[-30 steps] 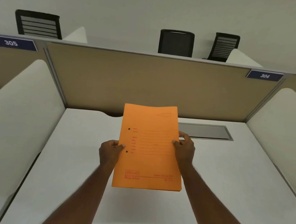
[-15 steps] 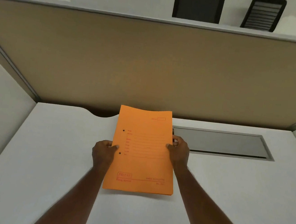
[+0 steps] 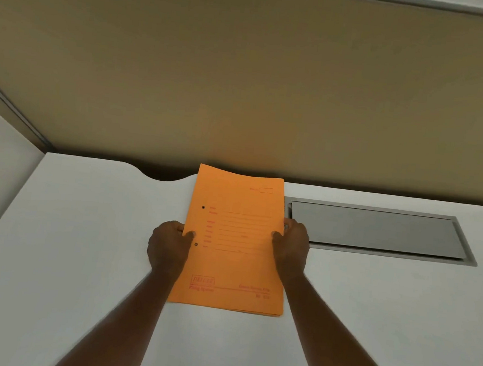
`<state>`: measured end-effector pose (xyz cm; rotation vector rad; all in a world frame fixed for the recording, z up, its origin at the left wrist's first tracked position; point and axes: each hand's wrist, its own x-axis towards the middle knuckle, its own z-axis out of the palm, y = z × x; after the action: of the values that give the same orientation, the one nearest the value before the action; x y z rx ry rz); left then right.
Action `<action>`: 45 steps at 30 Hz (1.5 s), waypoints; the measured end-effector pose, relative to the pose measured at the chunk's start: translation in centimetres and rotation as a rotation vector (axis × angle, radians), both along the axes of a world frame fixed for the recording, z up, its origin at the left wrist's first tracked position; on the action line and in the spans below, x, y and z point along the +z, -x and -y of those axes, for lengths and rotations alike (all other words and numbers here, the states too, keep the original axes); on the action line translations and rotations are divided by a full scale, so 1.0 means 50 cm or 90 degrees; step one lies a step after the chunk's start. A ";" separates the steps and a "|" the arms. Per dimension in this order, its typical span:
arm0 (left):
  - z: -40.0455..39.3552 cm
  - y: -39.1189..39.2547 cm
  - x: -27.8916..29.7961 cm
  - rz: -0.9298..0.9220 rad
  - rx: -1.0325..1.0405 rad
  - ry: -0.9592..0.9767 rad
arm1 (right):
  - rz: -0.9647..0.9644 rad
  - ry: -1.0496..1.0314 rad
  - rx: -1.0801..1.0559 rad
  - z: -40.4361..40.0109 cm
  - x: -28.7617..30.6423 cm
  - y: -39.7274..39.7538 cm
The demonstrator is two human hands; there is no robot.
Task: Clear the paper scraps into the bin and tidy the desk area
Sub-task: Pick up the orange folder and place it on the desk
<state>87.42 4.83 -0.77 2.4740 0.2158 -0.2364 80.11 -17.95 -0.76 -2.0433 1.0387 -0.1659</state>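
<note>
Paper scraps are nowhere in view, and neither is a bin; what shows is the tidying half of the job. Largest first: the tan partition (image 3: 244, 80) fills the top of the view, closer and bigger than half a second ago, so the head has come forward and tipped down toward the white desk (image 3: 81, 241). Set into the desk on the right is a grey cable flap (image 3: 377, 230), shut. Just left of it lies the orange folder (image 3: 237, 241), a thin stack judging by its layered near edge. A second ago it was held up and tilted toward the camera; now it sits much lower, its near edge looking to rest on the desk or nearly so, its far edge reaching the back of the desk. The left hand (image 3: 167, 246) pinches the folder's left edge, thumb on top by the punched holes. The right hand (image 3: 291, 246) clasps the right edge the same way. Both are closed on it. I judge the folder is being set down squarely; letting go should follow.
</note>
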 end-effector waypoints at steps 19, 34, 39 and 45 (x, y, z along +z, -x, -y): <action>-0.011 0.036 0.011 0.177 -0.214 -0.102 | -0.024 0.278 0.178 -0.026 0.047 0.020; -0.108 0.139 0.241 0.379 -0.485 -0.135 | 0.036 0.579 0.411 -0.173 0.248 0.151; -0.178 0.213 0.349 0.422 -0.491 -0.130 | 0.033 0.670 0.430 -0.257 0.371 0.233; -0.268 0.326 0.420 0.460 -0.497 -0.076 | 0.048 0.717 0.385 -0.343 0.480 0.343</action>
<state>71.11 18.22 20.24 2.4643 -1.0647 0.3681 62.96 -0.81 23.23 -3.2120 0.1723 -0.5985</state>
